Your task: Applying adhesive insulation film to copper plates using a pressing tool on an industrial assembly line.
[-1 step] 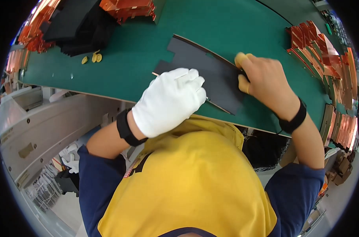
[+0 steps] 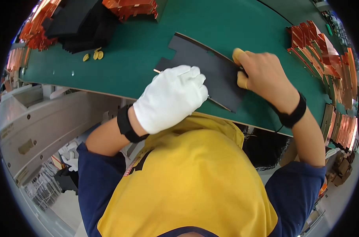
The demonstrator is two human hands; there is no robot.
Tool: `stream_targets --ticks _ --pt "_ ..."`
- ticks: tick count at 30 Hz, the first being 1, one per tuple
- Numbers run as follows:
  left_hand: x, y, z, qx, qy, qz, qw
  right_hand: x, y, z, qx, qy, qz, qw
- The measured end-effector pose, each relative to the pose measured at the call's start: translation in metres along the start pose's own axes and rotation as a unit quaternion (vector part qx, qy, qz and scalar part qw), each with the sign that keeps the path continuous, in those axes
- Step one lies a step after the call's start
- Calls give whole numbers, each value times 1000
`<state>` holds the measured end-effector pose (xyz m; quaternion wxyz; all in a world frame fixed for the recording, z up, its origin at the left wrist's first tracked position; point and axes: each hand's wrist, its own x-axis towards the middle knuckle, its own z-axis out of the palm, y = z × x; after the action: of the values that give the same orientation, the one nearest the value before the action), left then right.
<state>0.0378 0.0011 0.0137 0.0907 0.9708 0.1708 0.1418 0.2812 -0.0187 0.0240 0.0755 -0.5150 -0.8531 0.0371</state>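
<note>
A dark grey flat panel [image 2: 203, 67] with a notched left end and thin copper-coloured edges lies tilted on the green bench. My left hand [image 2: 172, 98], in a white glove, is closed over its near edge, fingers curled and their tips partly hidden. At the far right edge is my right hand [image 2: 262, 75], ungloved, with yellow finger cots on the thumb and fingertips. Its thumb lies on the panel's face, and the index finger reaches past the far edge, so the edge sits between them. Both wrists wear black bands.
Black sheets [image 2: 78, 27] are stacked at the far left beside copper-coloured bent parts [image 2: 132, 8]. Several loose yellow finger cots [image 2: 98, 54] lie before them. More copper parts [image 2: 311, 47] stand at the right. The bench's front edge [image 2: 104, 94] runs close to my body.
My right hand has slid slightly left and away along the panel's far edge. The left hand keeps its place on the near edge; the view has shifted a little.
</note>
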Motion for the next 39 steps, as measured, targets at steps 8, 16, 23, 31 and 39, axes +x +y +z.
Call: stream_targets --ticks 8,16,23,31,39 --pt "37 -1 -36 32 -188 -158 969 37 -1 1 24 -149 -4 989" --pt "34 -24 1 102 -37 -68 992 43 1 12 31 -133 16 990" --pt "41 -17 11 98 -55 -117 987 63 -11 12 -4 -169 51 984" --pt "46 -16 -12 138 -140 -166 966 31 -1 -5 -29 -157 18 987" --pt "57 -19 -21 163 -229 -192 940 0 0 -8 -31 -196 45 979"
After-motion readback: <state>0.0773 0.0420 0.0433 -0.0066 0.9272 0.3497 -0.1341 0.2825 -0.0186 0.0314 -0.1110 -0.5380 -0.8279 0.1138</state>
